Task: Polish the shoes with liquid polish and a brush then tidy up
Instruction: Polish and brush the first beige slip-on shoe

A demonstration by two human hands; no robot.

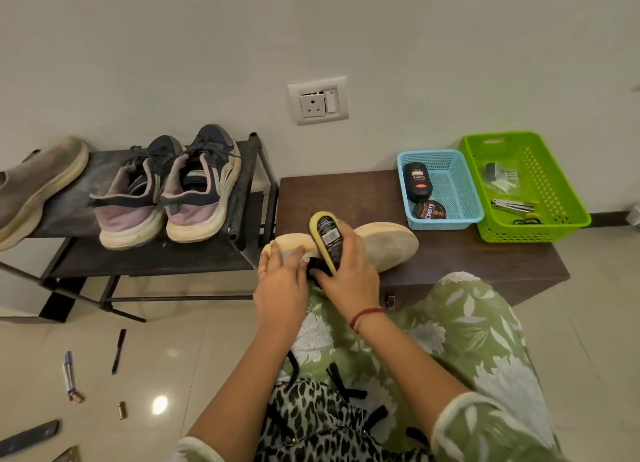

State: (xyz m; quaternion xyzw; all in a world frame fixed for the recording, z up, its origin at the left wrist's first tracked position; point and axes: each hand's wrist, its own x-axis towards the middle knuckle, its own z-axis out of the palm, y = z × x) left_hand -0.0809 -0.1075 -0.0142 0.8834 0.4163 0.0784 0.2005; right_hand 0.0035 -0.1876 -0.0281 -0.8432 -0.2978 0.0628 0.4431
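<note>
Shoe rack (242,198), dark metal, carrying worn trainers (166,191), stands on the pale tiled floor (173,340) against the white wall. At the brown bench's (346,195) front left corner my left hand (280,285) grips the left end of the beige shoe (388,247), and my right hand (349,271) clasps the yellow brush (323,235) across it. Toward the back right corner sits a blue basket (450,216) holding the polish bottle (418,181), with a green basket (533,235) just beside it.
</note>
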